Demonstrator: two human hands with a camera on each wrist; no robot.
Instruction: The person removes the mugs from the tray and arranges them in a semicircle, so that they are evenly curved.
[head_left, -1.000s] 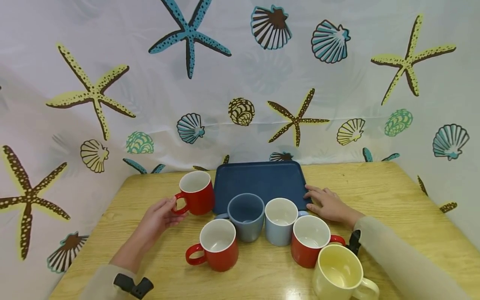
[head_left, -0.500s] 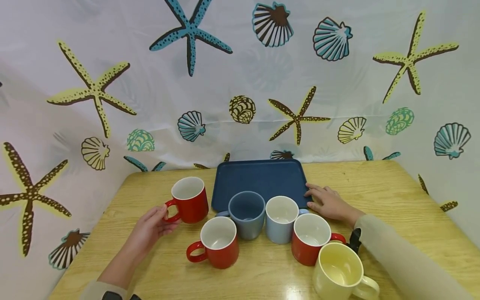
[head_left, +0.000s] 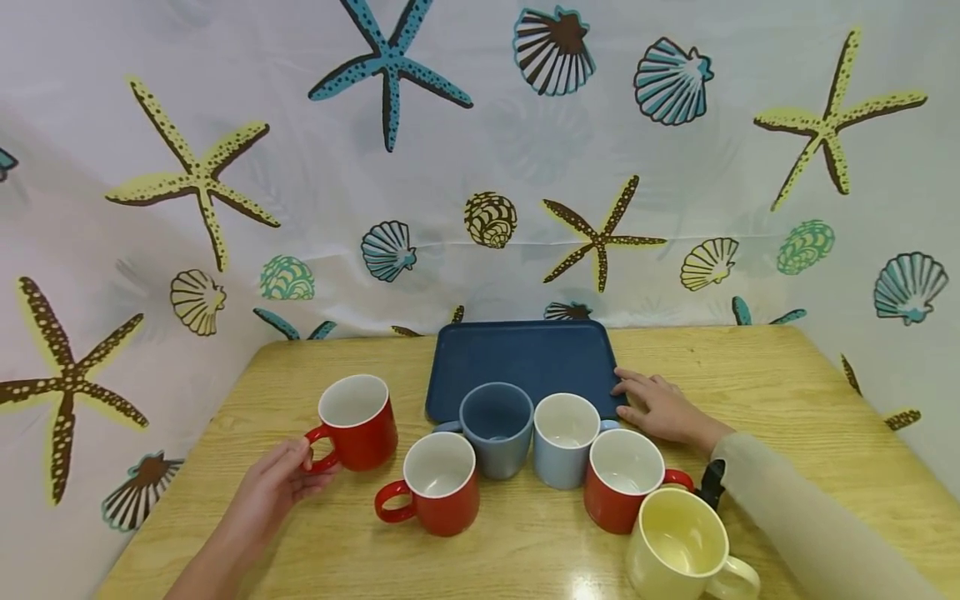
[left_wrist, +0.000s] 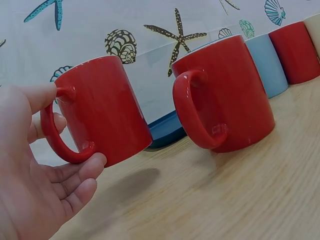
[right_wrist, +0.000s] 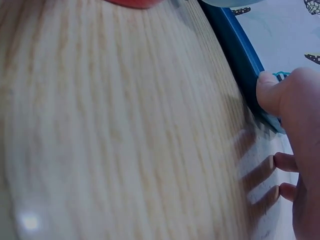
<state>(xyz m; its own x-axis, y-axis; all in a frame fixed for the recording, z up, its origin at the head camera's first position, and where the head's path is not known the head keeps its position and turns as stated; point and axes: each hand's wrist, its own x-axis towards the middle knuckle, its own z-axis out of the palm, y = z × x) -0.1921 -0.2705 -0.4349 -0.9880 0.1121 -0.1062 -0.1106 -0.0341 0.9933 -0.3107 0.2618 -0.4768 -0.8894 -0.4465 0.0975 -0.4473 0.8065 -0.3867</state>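
My left hand [head_left: 272,483] holds a red mug [head_left: 365,439] by its handle, at the left of the table. In the left wrist view that mug [left_wrist: 105,112] hangs over its own shadow, thumb at the handle's top and fingers curled underneath. Close to its right stands a second red mug [head_left: 452,506], its handle pointing left. My right hand [head_left: 663,410] lies by the right edge of a dark blue tray [head_left: 517,354], fingers loosely extended. The right wrist view has the thumb [right_wrist: 270,92] against the tray's rim [right_wrist: 240,55].
In front of the tray stand a grey-blue mug [head_left: 497,446], a light blue mug [head_left: 558,458], a third red mug [head_left: 611,500] and a yellow mug [head_left: 660,558] near the front right. A printed cloth [head_left: 450,167] rises behind the wooden table [head_left: 742,367].
The left hand has carried the red mug leftward and toward me, away from the tray's left side. My right hand stays at the tray's edge; the other mugs keep their places.
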